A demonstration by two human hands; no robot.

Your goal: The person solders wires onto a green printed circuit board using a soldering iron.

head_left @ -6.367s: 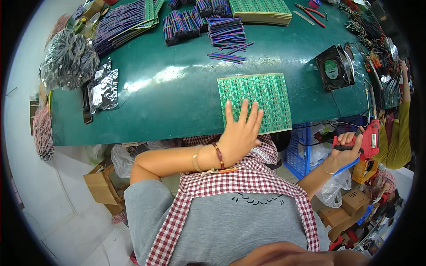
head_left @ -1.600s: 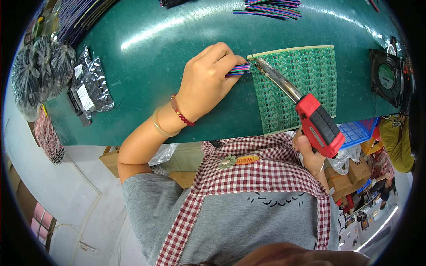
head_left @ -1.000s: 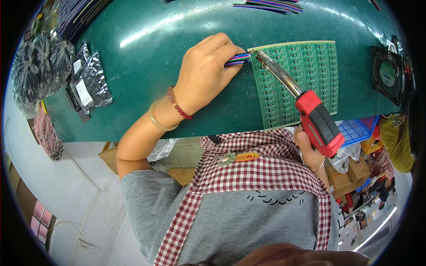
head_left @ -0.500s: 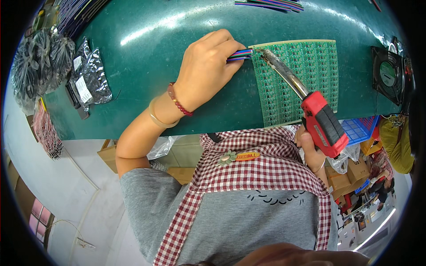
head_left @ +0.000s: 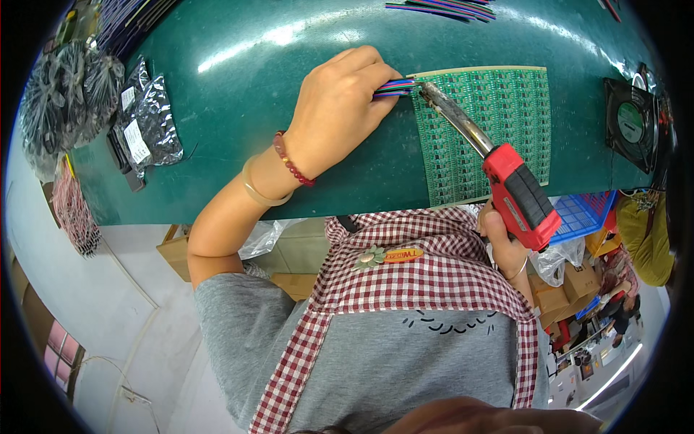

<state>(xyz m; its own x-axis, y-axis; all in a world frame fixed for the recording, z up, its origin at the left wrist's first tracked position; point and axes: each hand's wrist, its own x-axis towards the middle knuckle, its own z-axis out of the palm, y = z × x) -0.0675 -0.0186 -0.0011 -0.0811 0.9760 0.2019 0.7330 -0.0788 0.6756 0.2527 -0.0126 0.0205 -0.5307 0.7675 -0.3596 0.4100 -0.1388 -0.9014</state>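
My left hand [head_left: 334,108] pinches a short multicoloured ribbon cable [head_left: 394,88] against the top left corner of a green circuit board panel [head_left: 484,130] lying on the green mat [head_left: 238,87]. My right hand [head_left: 502,242] grips the red and black handle of a soldering gun [head_left: 517,192]. Its metal tip [head_left: 426,90] rests at the cable's end on the board's corner. A bead bracelet and a pale bangle circle my left wrist.
Silver foil bags [head_left: 144,123] and bundles of dark wire [head_left: 61,94] lie at the mat's left. More ribbon cables [head_left: 444,9] sit at the far edge. A black fan [head_left: 629,123] stands at the right, a blue crate [head_left: 582,210] and cardboard boxes below the table.
Earlier my left hand lay flat on the board while my right held the gun beside the table. Since then the cable and the gun's tip have met at the board's corner and shifted slightly.
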